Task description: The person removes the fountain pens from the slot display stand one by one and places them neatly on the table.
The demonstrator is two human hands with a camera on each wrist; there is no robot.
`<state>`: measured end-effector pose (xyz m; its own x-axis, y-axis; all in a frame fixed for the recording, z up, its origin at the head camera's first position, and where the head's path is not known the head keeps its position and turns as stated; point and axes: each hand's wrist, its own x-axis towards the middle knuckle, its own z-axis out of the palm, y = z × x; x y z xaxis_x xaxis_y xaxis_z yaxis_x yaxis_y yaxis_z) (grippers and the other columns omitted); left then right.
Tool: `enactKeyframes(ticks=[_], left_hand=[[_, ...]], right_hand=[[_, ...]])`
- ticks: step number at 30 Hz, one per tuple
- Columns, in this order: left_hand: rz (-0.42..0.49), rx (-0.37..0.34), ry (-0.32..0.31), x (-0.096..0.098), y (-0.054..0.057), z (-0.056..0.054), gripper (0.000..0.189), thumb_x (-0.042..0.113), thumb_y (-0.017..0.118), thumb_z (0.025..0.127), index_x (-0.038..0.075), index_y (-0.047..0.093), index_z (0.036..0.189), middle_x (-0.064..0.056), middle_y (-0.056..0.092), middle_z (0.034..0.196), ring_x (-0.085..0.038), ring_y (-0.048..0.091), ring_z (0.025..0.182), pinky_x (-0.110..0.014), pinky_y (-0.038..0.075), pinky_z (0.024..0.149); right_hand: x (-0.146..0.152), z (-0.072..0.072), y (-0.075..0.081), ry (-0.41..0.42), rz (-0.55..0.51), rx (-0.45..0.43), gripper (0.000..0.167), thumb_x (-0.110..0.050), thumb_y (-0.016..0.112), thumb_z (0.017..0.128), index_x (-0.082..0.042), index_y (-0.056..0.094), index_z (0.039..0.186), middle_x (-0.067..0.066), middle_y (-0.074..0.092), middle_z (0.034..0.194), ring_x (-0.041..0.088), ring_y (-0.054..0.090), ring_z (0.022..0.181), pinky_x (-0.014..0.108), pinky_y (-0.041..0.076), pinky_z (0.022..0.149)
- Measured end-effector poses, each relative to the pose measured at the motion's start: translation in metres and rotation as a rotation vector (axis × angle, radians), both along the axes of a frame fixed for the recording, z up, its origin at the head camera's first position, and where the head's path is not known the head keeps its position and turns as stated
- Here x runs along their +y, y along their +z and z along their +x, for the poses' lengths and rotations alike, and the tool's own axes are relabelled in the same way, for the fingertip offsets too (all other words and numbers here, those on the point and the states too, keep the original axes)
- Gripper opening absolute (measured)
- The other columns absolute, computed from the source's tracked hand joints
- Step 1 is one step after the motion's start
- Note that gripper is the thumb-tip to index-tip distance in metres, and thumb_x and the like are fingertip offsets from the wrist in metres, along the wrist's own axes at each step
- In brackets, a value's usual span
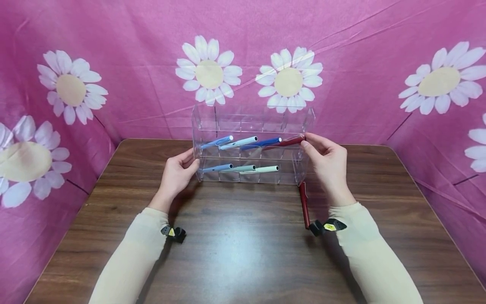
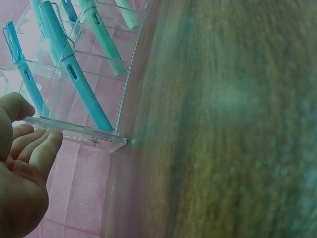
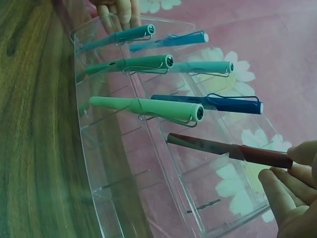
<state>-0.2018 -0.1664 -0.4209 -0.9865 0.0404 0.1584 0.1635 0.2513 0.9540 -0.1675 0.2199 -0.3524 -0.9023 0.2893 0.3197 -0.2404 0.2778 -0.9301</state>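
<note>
A clear plastic pen rack (image 1: 250,158) stands tiered on the table. My left hand (image 1: 176,174) grips its left side wall, thumb in front and fingers behind. At the rack's right side my right hand (image 1: 329,162) pinches one end of a dark red pen (image 3: 257,155), which slants into the middle tier. Left of it in that tier lie a dark blue pen (image 1: 262,144), a pale blue pen (image 1: 238,143) and a light blue pen (image 1: 216,142). The bottom tier holds a blue pen (image 1: 218,167), a green pen (image 1: 243,169) and a light green pen (image 3: 148,108).
Another dark red pen (image 1: 304,207) lies on the wooden table (image 1: 228,261), between the rack's right front corner and my right wrist camera (image 1: 316,228). Behind the table hangs a pink cloth (image 1: 144,63) with large white daisies.
</note>
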Motion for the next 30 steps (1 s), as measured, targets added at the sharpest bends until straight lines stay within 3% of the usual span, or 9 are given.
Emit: enactKeyframes(ticks=[18, 30], left_hand=[[-0.020, -0.010, 0.003, 0.0003, 0.0023, 0.0030, 0.047, -0.001, 0.064, 0.102, -0.007, 0.059, 0.148, -0.029, 0.065, 0.141, -0.039, 0.063, 0.135, -0.004, 0.053, 0.093], [-0.012, -0.004, 0.001, 0.0001, 0.0015, 0.0013, 0.046, -0.001, 0.063, 0.103, -0.008, 0.060, 0.148, -0.028, 0.066, 0.141, -0.039, 0.064, 0.134, -0.004, 0.053, 0.093]], right_hand=[[-0.0099, -0.0077, -0.0036, 0.020, -0.157, 0.076, 0.029, 0.001, 0.075, 0.098, 0.010, 0.075, 0.126, -0.023, 0.081, 0.095, -0.005, 0.076, 0.093, 0.012, 0.062, 0.082], [-0.0069, -0.0069, 0.0022, 0.020, -0.233, 0.125, 0.029, 0.002, 0.075, 0.098, 0.012, 0.074, 0.126, -0.015, 0.084, 0.098, -0.001, 0.078, 0.096, 0.014, 0.062, 0.086]])
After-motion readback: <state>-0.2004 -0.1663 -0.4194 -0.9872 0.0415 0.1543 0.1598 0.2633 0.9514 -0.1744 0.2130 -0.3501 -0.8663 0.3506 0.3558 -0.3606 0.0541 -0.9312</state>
